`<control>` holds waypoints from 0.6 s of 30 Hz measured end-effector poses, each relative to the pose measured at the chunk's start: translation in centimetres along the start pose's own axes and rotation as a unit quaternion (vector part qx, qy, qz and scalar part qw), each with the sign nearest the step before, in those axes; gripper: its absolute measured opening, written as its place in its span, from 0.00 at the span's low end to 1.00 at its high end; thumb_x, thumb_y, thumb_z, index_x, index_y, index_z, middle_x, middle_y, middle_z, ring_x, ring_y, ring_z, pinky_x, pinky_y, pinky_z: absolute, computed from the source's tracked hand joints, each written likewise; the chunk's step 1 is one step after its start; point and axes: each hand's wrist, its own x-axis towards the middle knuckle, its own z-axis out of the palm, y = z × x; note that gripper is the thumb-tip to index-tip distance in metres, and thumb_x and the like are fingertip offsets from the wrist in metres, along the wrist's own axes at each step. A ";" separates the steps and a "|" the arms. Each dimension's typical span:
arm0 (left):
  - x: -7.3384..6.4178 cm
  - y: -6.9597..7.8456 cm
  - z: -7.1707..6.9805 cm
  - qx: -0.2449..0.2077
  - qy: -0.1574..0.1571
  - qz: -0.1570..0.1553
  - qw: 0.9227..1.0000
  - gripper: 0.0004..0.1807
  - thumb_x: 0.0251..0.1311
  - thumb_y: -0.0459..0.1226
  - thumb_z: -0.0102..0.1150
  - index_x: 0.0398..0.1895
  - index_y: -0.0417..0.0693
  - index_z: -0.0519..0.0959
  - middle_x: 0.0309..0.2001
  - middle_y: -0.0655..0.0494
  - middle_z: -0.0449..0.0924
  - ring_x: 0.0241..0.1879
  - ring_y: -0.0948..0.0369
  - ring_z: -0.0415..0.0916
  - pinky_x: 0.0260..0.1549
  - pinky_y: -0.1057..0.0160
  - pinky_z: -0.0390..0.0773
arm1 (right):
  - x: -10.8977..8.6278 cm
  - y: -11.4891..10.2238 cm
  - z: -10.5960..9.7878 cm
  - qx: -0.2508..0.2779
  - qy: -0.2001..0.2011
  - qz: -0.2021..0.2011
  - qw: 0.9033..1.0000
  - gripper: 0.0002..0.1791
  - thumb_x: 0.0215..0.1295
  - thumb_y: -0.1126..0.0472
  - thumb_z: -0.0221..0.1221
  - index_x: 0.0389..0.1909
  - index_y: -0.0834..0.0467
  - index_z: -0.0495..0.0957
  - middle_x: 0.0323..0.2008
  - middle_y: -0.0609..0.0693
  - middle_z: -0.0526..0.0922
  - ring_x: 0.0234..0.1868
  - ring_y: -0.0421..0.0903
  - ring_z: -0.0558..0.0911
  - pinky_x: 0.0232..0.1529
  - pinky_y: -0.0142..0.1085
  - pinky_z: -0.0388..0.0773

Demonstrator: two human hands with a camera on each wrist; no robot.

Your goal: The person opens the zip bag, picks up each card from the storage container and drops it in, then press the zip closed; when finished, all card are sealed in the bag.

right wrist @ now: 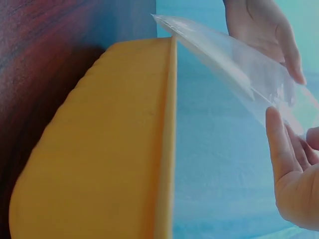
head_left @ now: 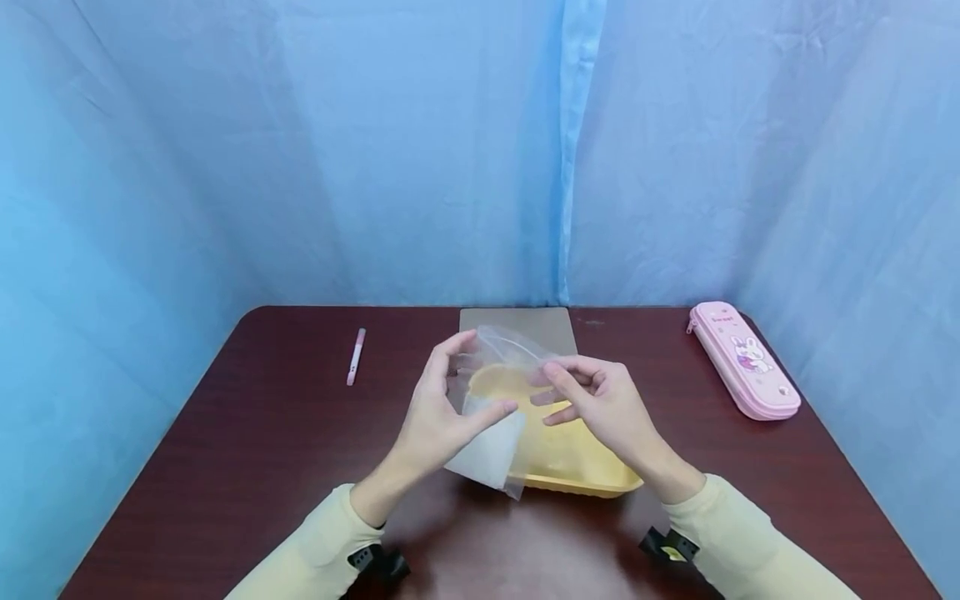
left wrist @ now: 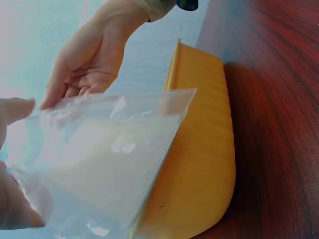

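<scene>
A clear zip bag [head_left: 498, 346] with a flat white item [head_left: 487, 450] inside is between both hands, tilted above the near left part of a yellow plastic tray [head_left: 585, 483]. My left hand [head_left: 438, 417] holds the bag from the left, fingers behind the plastic and thumb in front. With thumb and fingers, my right hand [head_left: 600, 404] pinches the bag's upper right edge near the zip strip. In the left wrist view, the bag [left wrist: 114, 154] hides part of the tray's side [left wrist: 199, 149]. What kind of white item it is cannot be made out.
A grey flat board [head_left: 517, 321] lies behind the tray at the table's far edge. Left of it is a pink and white pen [head_left: 356, 357]. A pink pencil case [head_left: 746, 362] with a rabbit picture lies on the right. Blue curtains [head_left: 420, 167] surround the dark red table [head_left: 247, 433].
</scene>
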 end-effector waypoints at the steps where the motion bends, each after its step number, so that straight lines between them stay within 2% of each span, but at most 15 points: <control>1: 0.1 0.0 -0.3 -0.029 -0.004 -0.016 0.999 0.46 0.52 0.38 0.79 0.73 0.53 0.64 0.58 0.55 0.74 0.53 0.56 0.75 0.49 0.55 0.77 | 0.0 -0.1 -0.1 0.000 0.001 -0.001 1.000 0.14 0.73 0.60 0.61 0.49 0.68 0.82 0.46 0.67 0.86 0.40 0.57 0.88 0.32 0.52 0.85; 4: 0.4 -0.1 -1.2 -0.126 -0.016 -0.072 0.989 0.37 0.61 0.34 0.72 0.71 0.50 0.66 0.53 0.49 0.78 0.44 0.55 0.81 0.44 0.55 0.82 | -0.1 -0.5 -0.5 -0.006 0.002 0.006 1.000 0.14 0.73 0.60 0.62 0.48 0.68 0.82 0.44 0.66 0.86 0.37 0.58 0.88 0.31 0.52 0.85; 7: 0.6 -0.2 -2.1 -0.188 -0.033 -0.113 0.975 0.23 0.66 0.32 0.66 0.63 0.42 0.75 0.44 0.42 0.83 0.35 0.54 0.85 0.37 0.57 0.85 | -0.3 -0.8 -0.8 -0.016 -0.006 0.015 1.000 0.14 0.73 0.59 0.62 0.47 0.67 0.83 0.42 0.65 0.87 0.35 0.59 0.88 0.30 0.53 0.85; 9: 0.5 -0.2 -2.5 -0.198 -0.046 -0.130 0.970 0.16 0.67 0.33 0.65 0.55 0.38 0.80 0.40 0.42 0.85 0.33 0.54 0.86 0.36 0.56 0.85 | -0.6 -1.0 -1.0 -0.018 -0.014 0.019 1.000 0.13 0.73 0.59 0.62 0.47 0.67 0.83 0.41 0.63 0.87 0.34 0.59 0.88 0.30 0.53 0.85; 12: 0.3 -0.2 -2.8 -0.199 -0.062 -0.141 0.968 0.11 0.67 0.34 0.65 0.48 0.35 0.84 0.38 0.44 0.87 0.33 0.53 0.86 0.36 0.54 0.86 | -1.2 -1.3 -1.2 -0.012 -0.023 0.019 0.999 0.12 0.74 0.60 0.61 0.47 0.67 0.82 0.41 0.64 0.87 0.34 0.60 0.88 0.29 0.54 0.84; 18: -0.2 0.0 -3.0 -0.211 -0.078 -0.147 0.963 0.12 0.69 0.35 0.63 0.46 0.32 0.83 0.40 0.40 0.86 0.32 0.45 0.87 0.34 0.50 0.86 | -1.6 -1.8 -1.4 -0.025 -0.033 -0.011 0.999 0.10 0.74 0.64 0.59 0.44 0.69 0.81 0.39 0.65 0.87 0.32 0.59 0.88 0.28 0.54 0.84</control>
